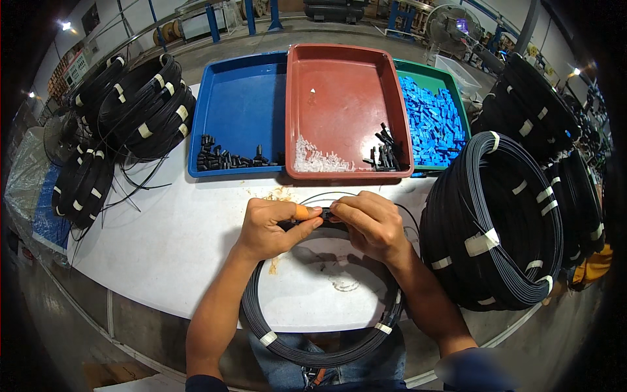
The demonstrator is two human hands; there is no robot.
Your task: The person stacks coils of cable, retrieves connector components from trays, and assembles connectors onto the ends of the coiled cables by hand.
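My left hand (274,225) and my right hand (372,225) meet over the table, fingertips pinched on a small black connector piece (326,213). An orange wrap (301,212) covers part of my left index finger. Below my hands, a coil of black cable (264,326) bound with white tape lies partly on the table and hangs past its near edge. A loose loop of the cable (408,212) arcs out behind my right hand. My fingers hide much of the connector piece, and I cannot tell how the cable joins it.
At the table's (157,248) far side stand a blue tray (241,85) with black parts, a red tray (346,85) with clear and black pieces, and a green tray (462,108) of blue clips. Large cable coils stand at left (147,108) and right (434,222).
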